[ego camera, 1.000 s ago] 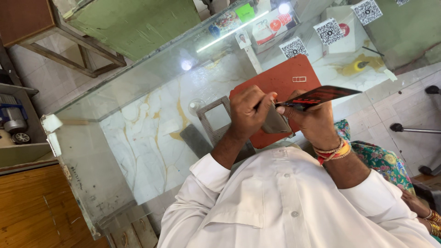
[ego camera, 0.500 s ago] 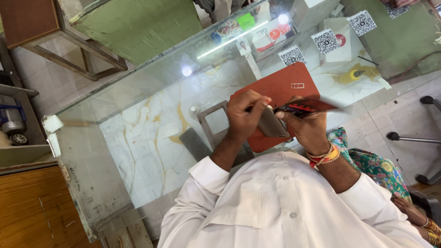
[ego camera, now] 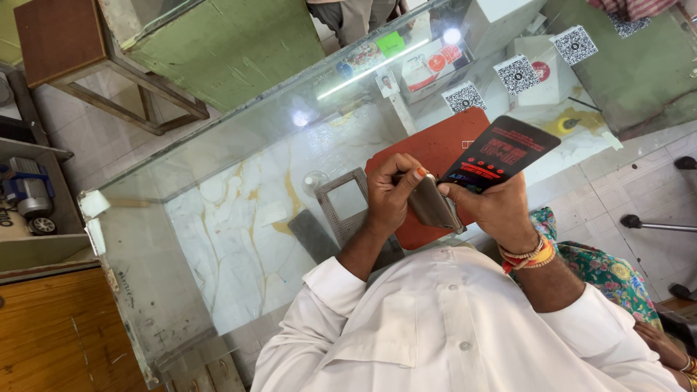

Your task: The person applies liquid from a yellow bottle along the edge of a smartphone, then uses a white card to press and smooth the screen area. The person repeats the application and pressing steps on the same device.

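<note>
Glass covers the pale marble-patterned counter top (ego camera: 239, 210), and near its middle lie a small grey square frame with a clear window (ego camera: 347, 202) and a dark grey flat pad (ego camera: 311, 234) just beside it. To the right of these, the left hand (ego camera: 388, 197) has its fingers curled around the edge of a thin grey-brown rectangular phone-like slab (ego camera: 434, 205), thumb pressed on its upper corner. The right hand (ego camera: 494, 210) grips the same slab from the other side and also pinches a flat black packet with red print (ego camera: 507, 151).

A second ago that black packet lay nearly flat and edge-on across the hands; half a second ago it was much the same. Now it is tipped up, its printed face turned toward the camera and its far end raised above the rust-red rectangular mat (ego camera: 435, 152) on the counter. Both hands have stayed closed on the slab, held above the mat at chest height. My reading is that the packet is being freed from the slab so the two can be handled apart.
</note>
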The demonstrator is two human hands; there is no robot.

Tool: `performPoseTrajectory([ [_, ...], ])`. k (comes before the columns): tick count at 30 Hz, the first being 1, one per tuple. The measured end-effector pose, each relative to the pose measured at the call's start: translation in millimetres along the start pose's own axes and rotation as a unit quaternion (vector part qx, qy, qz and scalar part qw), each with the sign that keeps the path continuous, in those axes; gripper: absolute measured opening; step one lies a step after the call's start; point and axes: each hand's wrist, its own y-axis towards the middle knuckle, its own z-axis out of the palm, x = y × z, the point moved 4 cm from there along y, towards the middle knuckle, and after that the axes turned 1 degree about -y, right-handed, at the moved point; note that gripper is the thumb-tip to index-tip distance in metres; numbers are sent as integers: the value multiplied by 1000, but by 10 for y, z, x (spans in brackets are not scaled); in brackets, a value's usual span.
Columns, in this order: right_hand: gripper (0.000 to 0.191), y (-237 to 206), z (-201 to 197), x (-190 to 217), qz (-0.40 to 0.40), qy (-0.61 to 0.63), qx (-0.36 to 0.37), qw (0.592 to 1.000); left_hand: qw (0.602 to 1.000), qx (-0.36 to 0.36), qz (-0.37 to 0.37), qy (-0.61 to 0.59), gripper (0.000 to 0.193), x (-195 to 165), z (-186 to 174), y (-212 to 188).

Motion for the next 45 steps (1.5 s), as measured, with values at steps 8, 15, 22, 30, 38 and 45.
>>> performPoseTrajectory([
  [8,12,-201,-22,-64,-37,-16,-13,999,997,35,38,64,19,-107,109,-40],
  [15,12,-202,-39,-18,-87,-69,-29,993,990,52,63,113,16,-187,149,8],
  [22,15,-114,-80,159,-164,-121,0,979,981,84,93,145,15,-290,218,74],
  [30,21,-76,-179,305,-206,-132,60,968,962,124,132,207,13,-476,305,127],
  [38,33,-76,-245,473,-256,-216,94,937,948,154,139,242,16,-565,409,129],
  [45,30,-112,-223,551,-276,-274,70,919,939,170,151,257,19,-594,481,166],
])
